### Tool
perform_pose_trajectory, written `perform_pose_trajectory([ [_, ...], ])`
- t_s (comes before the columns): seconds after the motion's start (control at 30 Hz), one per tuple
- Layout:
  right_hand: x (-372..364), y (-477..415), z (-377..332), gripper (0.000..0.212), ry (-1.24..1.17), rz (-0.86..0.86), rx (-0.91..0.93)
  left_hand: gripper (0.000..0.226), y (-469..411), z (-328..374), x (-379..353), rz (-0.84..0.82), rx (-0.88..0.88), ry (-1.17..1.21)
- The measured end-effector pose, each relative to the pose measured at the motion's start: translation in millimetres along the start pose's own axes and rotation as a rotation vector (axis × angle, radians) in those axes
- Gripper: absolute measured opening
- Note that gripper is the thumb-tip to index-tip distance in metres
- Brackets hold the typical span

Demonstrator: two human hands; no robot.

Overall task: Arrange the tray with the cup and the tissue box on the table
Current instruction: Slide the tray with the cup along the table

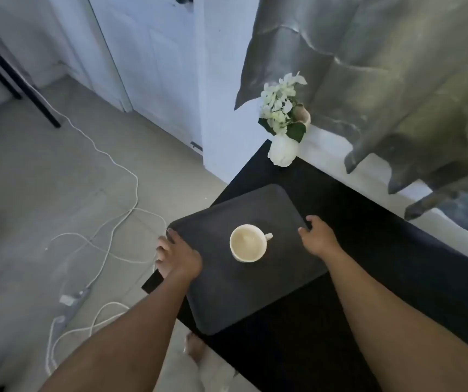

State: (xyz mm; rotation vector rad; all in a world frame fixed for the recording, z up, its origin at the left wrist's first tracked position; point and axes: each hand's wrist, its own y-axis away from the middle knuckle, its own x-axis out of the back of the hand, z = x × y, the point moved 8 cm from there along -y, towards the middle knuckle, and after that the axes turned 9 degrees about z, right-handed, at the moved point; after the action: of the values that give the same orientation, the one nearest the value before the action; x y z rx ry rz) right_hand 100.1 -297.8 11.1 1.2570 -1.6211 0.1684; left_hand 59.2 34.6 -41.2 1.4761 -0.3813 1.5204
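Observation:
A dark rectangular tray (258,295) lies over the near end of the black table (368,250), its left corner jutting past the table edge. A white cup (248,243) with its handle to the right stands near the tray's middle. My left hand (179,256) grips the tray's left edge, fingers curled under it. My right hand (316,236) holds the tray's right edge, thumb on top. No tissue box is in view.
A white vase with white flowers (282,123) stands at the table's far corner by the wall. A silver curtain (383,80) hangs over the right side. White cables and a charger (108,241) lie on the floor to the left. My foot (194,346) shows below the tray.

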Motion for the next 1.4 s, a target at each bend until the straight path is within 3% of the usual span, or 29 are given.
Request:
perform_pose_trajectory([
  [0.13, -1.4, -16.5, 6.2, 0.058, 0.048, -0.011, 0.001, 0.085, 7.4, -9.0, -13.1, -0.087, 0.172, 0.130],
  [0.4, -16.8, -34.9, 16.3, 0.054, 0.129, -0.073, 0.041, 0.070, 16.8, -17.9, -33.9, -0.127, 0.302, 0.146],
  [0.6, -25.4, -50.7, 20.5, 0.053, 0.161, -0.073, 0.042, 0.071, 20.9, -20.3, -38.2, -0.089, 0.310, 0.141],
  [1.13, -26.5, -73.5, 39.9, 0.040, 0.211, 0.032, -0.027, 0.045, 13.2, -29.5, -29.5, 0.019, 0.325, 0.218],
  [1.4, -4.4, -71.4, 76.0, 0.015, 0.218, 0.033, -0.121, 0.031, 11.7, -9.7, -29.9, 0.045, 0.271, 0.305],
])
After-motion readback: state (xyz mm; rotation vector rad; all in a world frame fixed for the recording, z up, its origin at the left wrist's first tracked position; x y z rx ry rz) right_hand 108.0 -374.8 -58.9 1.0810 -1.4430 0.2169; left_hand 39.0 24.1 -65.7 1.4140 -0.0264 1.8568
